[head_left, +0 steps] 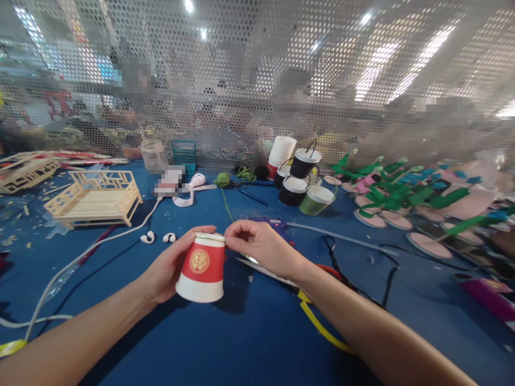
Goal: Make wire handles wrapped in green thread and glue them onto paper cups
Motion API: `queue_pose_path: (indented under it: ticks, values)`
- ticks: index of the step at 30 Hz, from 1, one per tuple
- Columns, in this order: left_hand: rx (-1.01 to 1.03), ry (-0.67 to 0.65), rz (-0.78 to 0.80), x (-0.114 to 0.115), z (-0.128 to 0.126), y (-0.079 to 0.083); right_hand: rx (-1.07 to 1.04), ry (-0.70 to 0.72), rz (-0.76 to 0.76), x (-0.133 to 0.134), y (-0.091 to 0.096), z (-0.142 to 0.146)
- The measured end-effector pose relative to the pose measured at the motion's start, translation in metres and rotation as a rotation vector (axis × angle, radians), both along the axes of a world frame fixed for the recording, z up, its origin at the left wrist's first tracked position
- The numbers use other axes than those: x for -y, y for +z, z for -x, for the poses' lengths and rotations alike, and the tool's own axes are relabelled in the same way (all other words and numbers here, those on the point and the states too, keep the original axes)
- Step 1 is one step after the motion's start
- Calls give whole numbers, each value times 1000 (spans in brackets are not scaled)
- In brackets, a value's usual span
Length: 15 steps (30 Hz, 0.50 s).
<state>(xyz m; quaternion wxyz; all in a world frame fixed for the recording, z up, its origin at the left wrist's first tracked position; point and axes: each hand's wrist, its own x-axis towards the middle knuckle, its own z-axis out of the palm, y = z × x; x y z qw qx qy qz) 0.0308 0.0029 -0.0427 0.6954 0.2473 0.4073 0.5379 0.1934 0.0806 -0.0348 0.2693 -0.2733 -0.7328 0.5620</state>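
Observation:
My left hand [167, 268] is wrapped round a paper cup [203, 268], white with a red band and a gold round emblem. The cup is held tilted above the blue table, its narrower end upward. At that upper edge my right hand [257, 244] is closed in a pinch, fingertips touching or very near the cup. A strand of green yarn [228, 203] runs from a green yarn ball [222, 179] down to these fingers; the pinch itself is partly hidden. Scissors [265, 269] with yellow-edged handles lie under my right wrist, beside a blue glue gun [273, 226].
Yarn-covered cups [293, 191] and stacked paper cups [282, 150] stand at the back. Green craft plants on pink discs [428, 244] fill the right. A small wooden bed frame [98, 198], white earphones [147, 237] and a white cable [100, 241] lie left. A perforated screen [229, 64] stands behind.

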Motion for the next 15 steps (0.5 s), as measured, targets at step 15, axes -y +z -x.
queue_pose_path:
  ticks: [15]
  values:
    - [260,-249,-114,-1,6,-10,40,-2,-94,2,5,0]
